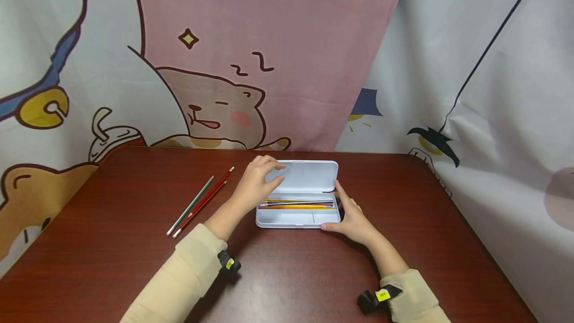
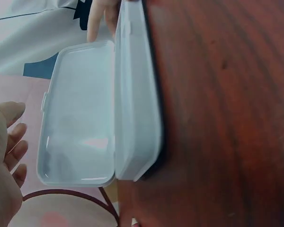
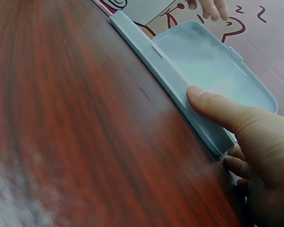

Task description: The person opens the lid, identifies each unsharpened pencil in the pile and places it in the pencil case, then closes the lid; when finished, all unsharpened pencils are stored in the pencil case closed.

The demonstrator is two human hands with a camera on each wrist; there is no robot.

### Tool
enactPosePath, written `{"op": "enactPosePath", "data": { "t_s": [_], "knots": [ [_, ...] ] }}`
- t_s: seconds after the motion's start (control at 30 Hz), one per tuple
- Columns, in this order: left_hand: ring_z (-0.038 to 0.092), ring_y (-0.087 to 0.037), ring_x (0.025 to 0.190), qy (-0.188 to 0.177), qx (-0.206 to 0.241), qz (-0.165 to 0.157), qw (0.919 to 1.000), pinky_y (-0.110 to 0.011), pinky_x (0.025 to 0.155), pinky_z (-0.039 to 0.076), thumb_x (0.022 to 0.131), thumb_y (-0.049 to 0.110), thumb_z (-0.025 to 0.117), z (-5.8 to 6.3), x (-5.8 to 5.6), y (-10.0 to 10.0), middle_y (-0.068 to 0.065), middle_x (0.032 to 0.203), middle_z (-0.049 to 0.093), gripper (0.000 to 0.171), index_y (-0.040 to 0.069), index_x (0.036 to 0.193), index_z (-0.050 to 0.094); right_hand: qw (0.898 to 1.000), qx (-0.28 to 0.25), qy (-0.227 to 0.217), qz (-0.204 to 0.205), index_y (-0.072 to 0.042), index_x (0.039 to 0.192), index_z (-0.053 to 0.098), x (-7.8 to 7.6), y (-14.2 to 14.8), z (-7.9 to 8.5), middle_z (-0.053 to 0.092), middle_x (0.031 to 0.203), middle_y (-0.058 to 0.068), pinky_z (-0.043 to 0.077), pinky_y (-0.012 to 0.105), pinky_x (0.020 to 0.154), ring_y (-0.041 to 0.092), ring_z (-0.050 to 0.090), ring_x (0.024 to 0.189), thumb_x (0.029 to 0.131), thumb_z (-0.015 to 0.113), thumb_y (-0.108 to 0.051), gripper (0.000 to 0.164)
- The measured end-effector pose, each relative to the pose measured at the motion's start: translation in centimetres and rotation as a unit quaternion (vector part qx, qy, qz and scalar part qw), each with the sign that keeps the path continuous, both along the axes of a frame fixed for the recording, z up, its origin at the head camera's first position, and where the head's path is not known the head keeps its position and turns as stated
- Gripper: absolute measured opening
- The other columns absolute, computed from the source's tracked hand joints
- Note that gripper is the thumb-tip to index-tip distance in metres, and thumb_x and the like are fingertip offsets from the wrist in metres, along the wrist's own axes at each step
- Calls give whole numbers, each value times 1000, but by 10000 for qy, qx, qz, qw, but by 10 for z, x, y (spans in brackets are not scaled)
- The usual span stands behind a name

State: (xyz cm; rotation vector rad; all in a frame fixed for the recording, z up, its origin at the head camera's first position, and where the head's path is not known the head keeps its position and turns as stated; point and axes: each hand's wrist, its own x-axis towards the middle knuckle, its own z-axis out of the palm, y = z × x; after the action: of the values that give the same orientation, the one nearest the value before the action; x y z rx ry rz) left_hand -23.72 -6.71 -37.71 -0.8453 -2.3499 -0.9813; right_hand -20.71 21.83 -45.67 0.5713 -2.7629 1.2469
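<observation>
A white pencil case (image 1: 284,219) lies on the table with its lid (image 1: 309,176) raised at the back. Several pencils (image 1: 298,207), some yellow, fill the long rear compartment of its base. My right hand (image 1: 356,221) grips the case at its right end, the thumb (image 3: 215,105) pressed on the front wall and the other fingers round the end. Over the left side of the lid hovers my left hand (image 1: 256,183), its fingers loosely bent and nothing held. In the left wrist view, a gap shows between those fingers (image 2: 18,150) and the lid.
To the left of the case, a green pencil (image 1: 190,206) and two red pencils (image 1: 208,197) lie slanted on the dark wooden table (image 1: 287,283). A printed cloth (image 1: 314,64) with cartoon animals hangs behind the table's back edge.
</observation>
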Motion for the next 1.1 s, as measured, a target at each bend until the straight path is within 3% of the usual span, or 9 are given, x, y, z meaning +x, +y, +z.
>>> {"op": "enactPosePath", "data": {
  "t_s": [0.13, 0.23, 0.53, 0.7, 1.1],
  "knots": [
    [52, -23, 103, 251, 10, 231, 9994, -42, 83, 37, 79, 8, 77, 6, -6, -2, -5, 106, 62, 28, 5, 106, 71, 10000, -1, 4, -13, -9, 153, 12, 0, 0, -1, 48, 135, 11, 33, 46, 87, 27, 46, 103, 64, 89, -34, 120],
    [50, -24, 110, 247, -88, 289, 9992, -44, 88, 36, 80, 11, 77, 9, -11, -3, -7, 112, 61, 33, 5, 112, 68, 10000, -7, 5, -13, -8, 153, 12, 0, 1, -1, 48, 135, 11, 34, 45, 86, 26, 46, 103, 64, 89, -34, 121],
    [45, -27, 125, -812, -581, 248, 9947, -46, 104, 29, 88, 21, 71, 7, -19, -4, -11, 129, 57, 45, 4, 128, 60, 10000, 17, -28, -39, -9, 154, 11, 0, 1, -1, 48, 137, 12, 33, 46, 86, 27, 46, 104, 64, 89, -35, 122],
    [47, -27, 123, -998, -704, 198, 9923, -46, 106, 29, 90, 24, 68, 5, -15, -4, -10, 128, 58, 44, 5, 128, 60, 10000, 12, -19, -38, -8, 153, 11, -1, 0, -2, 48, 137, 12, 33, 46, 86, 27, 46, 103, 64, 89, -36, 122],
    [49, -25, 120, -431, -412, -189, 9980, -46, 104, 31, 87, 19, 72, -6, 11, -8, -9, 125, 59, 41, 1, 123, 62, 10000, -10, 37, -5, -4, 153, 8, -1, 1, -1, 49, 137, 13, 34, 44, 84, 25, 45, 100, 64, 89, -35, 124]
  ]
}}
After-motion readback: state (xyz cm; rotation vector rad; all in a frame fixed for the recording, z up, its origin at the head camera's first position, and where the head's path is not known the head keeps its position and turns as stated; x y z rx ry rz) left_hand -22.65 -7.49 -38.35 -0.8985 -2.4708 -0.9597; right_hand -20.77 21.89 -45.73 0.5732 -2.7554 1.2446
